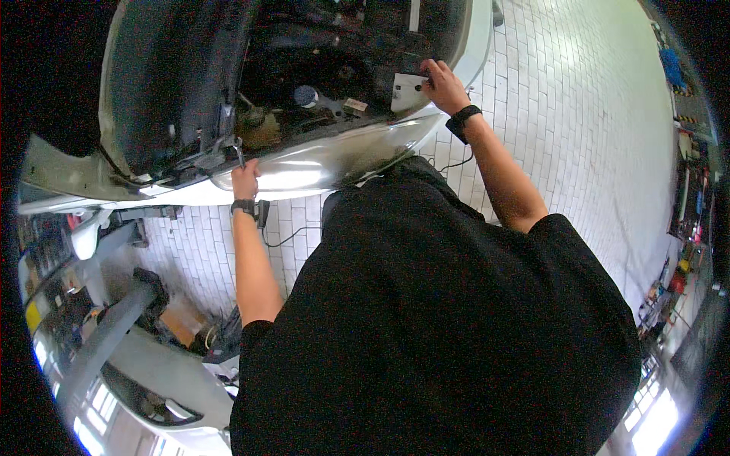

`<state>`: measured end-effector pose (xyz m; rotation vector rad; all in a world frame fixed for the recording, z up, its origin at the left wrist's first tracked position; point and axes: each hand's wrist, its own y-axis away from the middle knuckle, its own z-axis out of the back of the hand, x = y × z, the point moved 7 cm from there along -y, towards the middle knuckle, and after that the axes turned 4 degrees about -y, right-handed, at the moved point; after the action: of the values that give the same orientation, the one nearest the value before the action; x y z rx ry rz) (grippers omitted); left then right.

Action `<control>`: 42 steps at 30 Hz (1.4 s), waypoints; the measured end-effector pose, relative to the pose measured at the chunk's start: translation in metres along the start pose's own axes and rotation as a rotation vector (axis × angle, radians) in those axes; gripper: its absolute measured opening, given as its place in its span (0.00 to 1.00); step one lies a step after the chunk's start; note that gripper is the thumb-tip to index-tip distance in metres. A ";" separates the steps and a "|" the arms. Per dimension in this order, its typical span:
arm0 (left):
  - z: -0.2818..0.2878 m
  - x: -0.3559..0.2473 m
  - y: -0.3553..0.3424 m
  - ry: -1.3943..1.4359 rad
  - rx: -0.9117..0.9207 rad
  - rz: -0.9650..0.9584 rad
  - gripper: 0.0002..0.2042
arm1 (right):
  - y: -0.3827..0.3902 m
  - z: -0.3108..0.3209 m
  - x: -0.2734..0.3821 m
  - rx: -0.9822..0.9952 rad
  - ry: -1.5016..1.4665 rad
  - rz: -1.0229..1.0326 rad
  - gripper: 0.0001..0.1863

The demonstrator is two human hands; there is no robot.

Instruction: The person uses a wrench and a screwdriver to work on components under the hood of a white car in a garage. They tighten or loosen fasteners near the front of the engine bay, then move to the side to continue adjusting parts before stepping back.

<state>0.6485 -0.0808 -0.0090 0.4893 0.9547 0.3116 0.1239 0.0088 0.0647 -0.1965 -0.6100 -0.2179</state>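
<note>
My left hand (245, 181) is closed round the lower end of a slim metal wrench (239, 149). It is over the car's fender edge, near the rear corner of the engine bay. Farther forward and to the right, my right hand (445, 86) is bent over a pale flat plate (407, 93) with dark holes, at the front of the bay. Its fingers are curled together at the plate's right edge; whatever they may hold there is too small to make out. Both wrists wear dark bands.
Between my hands lies the white car's fender (296, 169). In the engine bay are a round blue cap (306, 96) and a small pale block (354, 106). A grey lift arm (114, 334) and another car (160, 357) stand at lower left. Shelves of tools line the right side.
</note>
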 end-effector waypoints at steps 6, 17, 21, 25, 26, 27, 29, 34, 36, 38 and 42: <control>-0.002 0.005 -0.010 -0.046 -0.008 -0.023 0.17 | -0.001 0.005 -0.006 0.034 0.069 -0.120 0.19; 0.002 0.002 -0.014 -0.144 -0.020 -0.238 0.17 | -0.005 0.003 -0.005 0.011 0.069 -0.054 0.18; 0.009 0.014 -0.012 -0.189 -0.021 -0.124 0.20 | -0.008 0.000 0.018 -0.026 0.057 0.107 0.15; -0.001 0.003 -0.017 -0.174 -0.029 -0.190 0.19 | -0.009 0.000 -0.008 0.023 0.085 0.096 0.17; -0.001 0.004 -0.018 -0.138 -0.015 -0.216 0.19 | -0.009 -0.004 0.000 0.064 0.077 0.104 0.18; -0.002 0.001 -0.015 -0.100 0.005 -0.249 0.18 | -0.008 -0.003 0.006 0.101 0.077 0.108 0.18; 0.001 -0.008 -0.002 -0.067 -0.008 -0.162 0.18 | -0.006 -0.003 0.014 0.085 0.087 0.132 0.18; 0.003 -0.005 -0.003 -0.074 -0.005 -0.148 0.18 | -0.010 -0.002 0.005 0.098 0.158 0.071 0.16; 0.001 -0.003 -0.002 -0.104 0.024 -0.059 0.19 | -0.010 -0.005 0.002 0.137 0.179 0.070 0.15; 0.002 0.015 -0.013 -0.103 -0.009 -0.126 0.18 | -0.011 -0.004 0.024 0.102 0.063 0.109 0.13; -0.001 0.008 -0.015 -0.114 -0.010 -0.095 0.18 | -0.013 -0.003 0.009 0.116 0.124 0.097 0.14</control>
<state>0.6522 -0.0895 -0.0229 0.4464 0.8618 0.2006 0.1294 -0.0061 0.0689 -0.0993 -0.4868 -0.0998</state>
